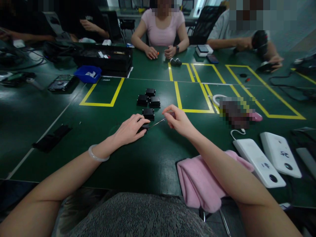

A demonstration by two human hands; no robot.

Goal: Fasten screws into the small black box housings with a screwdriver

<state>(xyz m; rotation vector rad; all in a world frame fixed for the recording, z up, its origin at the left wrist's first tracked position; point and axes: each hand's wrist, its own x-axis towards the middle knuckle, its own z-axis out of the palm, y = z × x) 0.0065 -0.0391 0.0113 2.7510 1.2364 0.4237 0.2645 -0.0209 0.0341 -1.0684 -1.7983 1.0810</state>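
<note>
My left hand [131, 130] is closed on a small black box [144, 126], holding it against the green table; its fingers hide much of the box. Pinched in my right hand [179, 121] is a screwdriver [157, 123], its thin metal shaft slanting down to the left. The tip reaches the side of the held box, though the exact contact point is too small to make out. Just beyond my left fingers lies a similar black box [148, 114]. Several more, including another black box [154, 102], are grouped behind it.
Black flat pieces [52, 138] lie on the left. A blue tray [88, 74] stands by a black crate [106, 62]. Under my right forearm is a pink cloth [199, 179], beside a white power bank [258, 161]. Yellow tape marks the table [163, 164]. Several people sit opposite.
</note>
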